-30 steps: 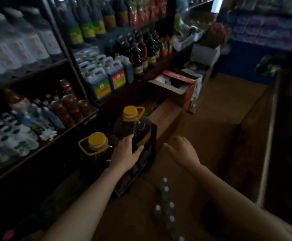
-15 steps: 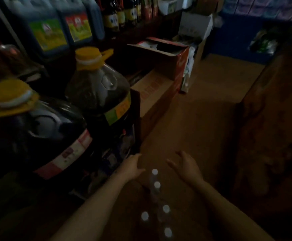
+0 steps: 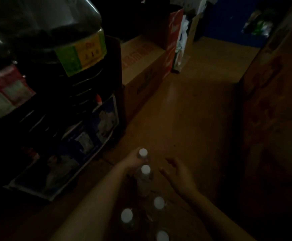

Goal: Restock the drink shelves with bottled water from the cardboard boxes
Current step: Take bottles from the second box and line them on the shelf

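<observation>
Several white-capped water bottles stand in a loose row on the brown floor at the bottom centre. My left hand grips the farthest bottle just below its cap. The second bottle stands right behind it. My right hand hovers to the right of these two, fingers spread and holding nothing. Nearer me are more bottles, one in the middle and one to its left. The light is very dim.
A large dark oil jug with a green-yellow label looms at the upper left on a low shelf. A closed cardboard box and a red carton stand along the left of the aisle. A wooden counter walls the right side.
My head has dropped much lower and closer to the floor. My left hand left the oil jug, came down and took hold of the farthest bottle; my right hand followed beside the bottles.
</observation>
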Available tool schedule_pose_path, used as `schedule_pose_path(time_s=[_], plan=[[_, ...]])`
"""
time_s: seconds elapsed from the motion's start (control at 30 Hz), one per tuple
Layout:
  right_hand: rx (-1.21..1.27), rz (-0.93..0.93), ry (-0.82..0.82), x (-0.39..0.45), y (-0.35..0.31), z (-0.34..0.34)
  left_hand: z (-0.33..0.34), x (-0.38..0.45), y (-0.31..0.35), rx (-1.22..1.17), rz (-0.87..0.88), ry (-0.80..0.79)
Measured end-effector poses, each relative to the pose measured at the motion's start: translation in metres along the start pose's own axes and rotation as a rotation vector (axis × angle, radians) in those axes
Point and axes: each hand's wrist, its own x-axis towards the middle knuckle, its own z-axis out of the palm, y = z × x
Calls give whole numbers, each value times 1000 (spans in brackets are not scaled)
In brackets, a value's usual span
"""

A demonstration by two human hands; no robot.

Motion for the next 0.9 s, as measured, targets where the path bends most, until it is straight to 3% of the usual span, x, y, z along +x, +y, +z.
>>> schedule_pose_path(time_s=[0.2,0.43,0.63,0.77,0.9], plan=[[-3,-6,13,7,12,-1,5,7,-13,-227,-8,76],[-83,-112,-3,10,-31,-15,-57,-39,21,-212,172,101],[-96,-216,-44,-7,-130,-45,-133,-106,111,-214,288,178],[-334,-352,-166,-28,-223,-90,-186,-173,198,-131,328,176],[-421,-404,-257,-53,-323,-151,-236,-235,286,-125,357,196]])
